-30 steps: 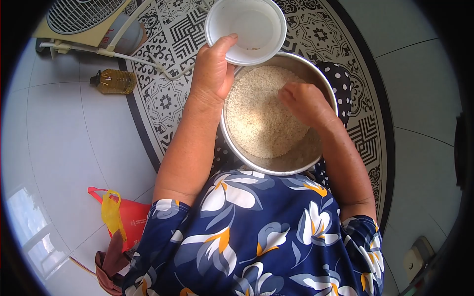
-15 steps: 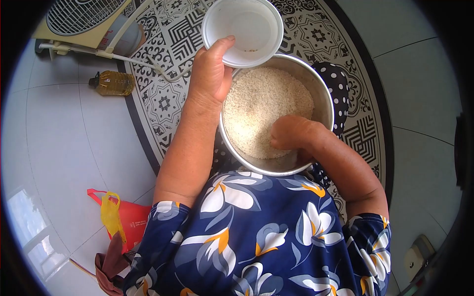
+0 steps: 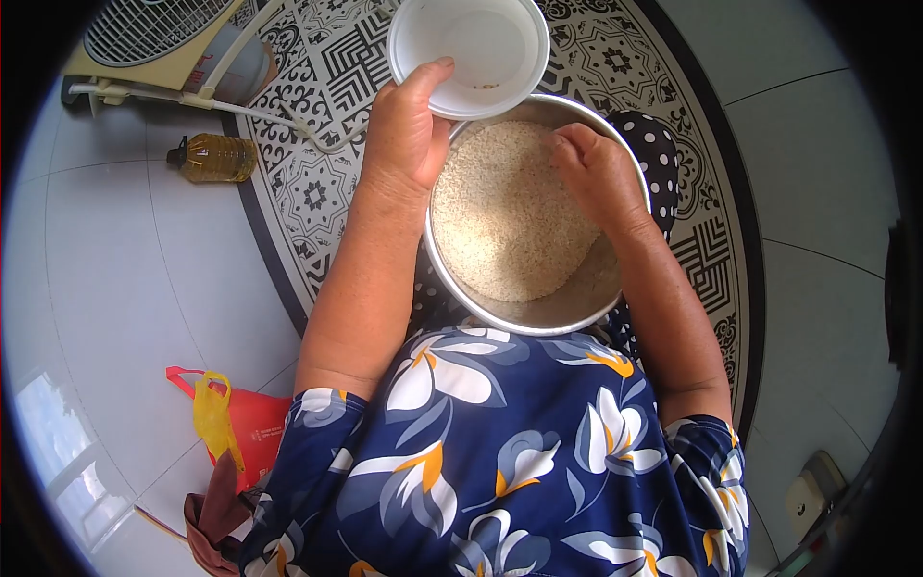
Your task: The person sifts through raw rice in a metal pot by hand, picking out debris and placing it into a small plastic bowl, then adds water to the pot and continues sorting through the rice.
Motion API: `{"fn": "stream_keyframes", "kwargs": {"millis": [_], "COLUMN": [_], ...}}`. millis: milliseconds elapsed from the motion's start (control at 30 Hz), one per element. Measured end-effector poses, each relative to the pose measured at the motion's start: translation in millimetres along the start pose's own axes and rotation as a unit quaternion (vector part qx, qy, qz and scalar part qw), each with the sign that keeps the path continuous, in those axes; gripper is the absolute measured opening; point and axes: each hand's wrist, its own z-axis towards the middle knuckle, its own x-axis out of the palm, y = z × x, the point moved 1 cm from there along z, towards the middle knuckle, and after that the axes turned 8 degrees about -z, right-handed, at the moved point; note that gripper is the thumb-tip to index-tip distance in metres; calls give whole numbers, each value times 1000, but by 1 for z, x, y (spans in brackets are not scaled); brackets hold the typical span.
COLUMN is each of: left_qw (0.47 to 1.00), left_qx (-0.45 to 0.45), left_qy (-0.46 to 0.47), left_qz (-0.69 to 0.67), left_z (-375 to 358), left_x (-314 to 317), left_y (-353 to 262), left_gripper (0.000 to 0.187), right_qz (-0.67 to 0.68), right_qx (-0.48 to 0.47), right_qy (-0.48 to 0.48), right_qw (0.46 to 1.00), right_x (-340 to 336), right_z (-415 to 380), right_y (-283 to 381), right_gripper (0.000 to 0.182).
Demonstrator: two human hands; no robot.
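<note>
A white plastic tub (image 3: 490, 38) is held by its rim in my left hand (image 3: 409, 130), thumb over the inside edge. A few small dark specks lie at the bottom of the tub. Below it, a wide metal pot (image 3: 630, 168) rests at my lap, holding a broad layer of pale rice grains (image 3: 510, 212). My right hand (image 3: 601, 173) is over the pot's far right part, fingers curled together in a pinch. Whatever those fingertips hold, if anything, is too small to make out.
A patterned black-and-white mat (image 3: 317, 197) lies under the pot. To the left are an oil bottle (image 3: 219, 158), a fan (image 3: 154, 29) and a red bag (image 3: 258, 433) with a yellow bag (image 3: 216, 413). A pale object (image 3: 812, 495) is at lower right.
My right hand has moved from the near right of the rice up to the pot's far right side, its fingers now pinched. The tub has shifted slightly up and left with my left hand.
</note>
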Motion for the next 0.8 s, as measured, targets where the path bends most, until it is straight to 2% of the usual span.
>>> {"fn": "stream_keyframes", "kwargs": {"millis": [67, 100, 167, 200, 267, 400, 467, 500, 567, 600, 667, 700, 767, 800], "left_qw": [1000, 1000, 1000, 1000, 1000, 1000, 1000, 1000, 1000, 1000, 999, 1000, 1000, 1000], "left_qx": [2, 4, 5, 7, 8, 3, 2, 6, 9, 19, 29, 26, 23, 12], "left_qy": [2, 5, 2, -1, 0, 8, 11, 11, 10, 3, -4, -4, -1, 11], "left_qz": [-2, -4, -5, -6, -1, -7, -16, -12, -9, 3, 14, 12, 9, 5], "left_z": [-1, -1, 0, 0, 0, 0, 0, -1, 0, 3, 5, 5, 4, 1], "left_x": [0, 1, 1, 0, 0, -1, -1, 1, 0, -2, -4, -4, -3, 0], "left_y": [0, 0, 0, 1, 1, 0, 1, 1, 2, 4, 5, 5, 3, 1], "left_gripper": [39, 39, 39, 39, 39, 37, 37, 36, 36, 36, 35, 35, 35, 36], "right_qz": [-167, -168, -311, -311, -362, -387, -424, -424, -400, -400, -386, -386, -336, -337], "right_qx": [-93, -92, -94, -93, -28, -32, -125, -124, -111, -111, -145, -145, -151, -151], "right_qy": [-58, -58, -41, -40, 90, 159, 204, 204, 281, 282, 360, 359, 454, 453], "right_qw": [980, 980, 945, 945, 928, 908, 874, 874, 865, 865, 837, 837, 811, 812], "right_x": [1, 4, 10, 9, 5, 7, 15, 17, 23, 26, 34, 35, 38, 41], "right_z": [-6, -7, -8, -8, -11, -13, -13, -14, -16, -17, -20, -21, -27, -28], "right_y": [5, 4, 1, 1, 3, 2, -12, -14, -16, -17, -17, -14, -6, -5], "right_gripper": [27, 27, 27, 27, 28, 26, 26, 26, 27, 27, 31, 31, 39, 39]}}
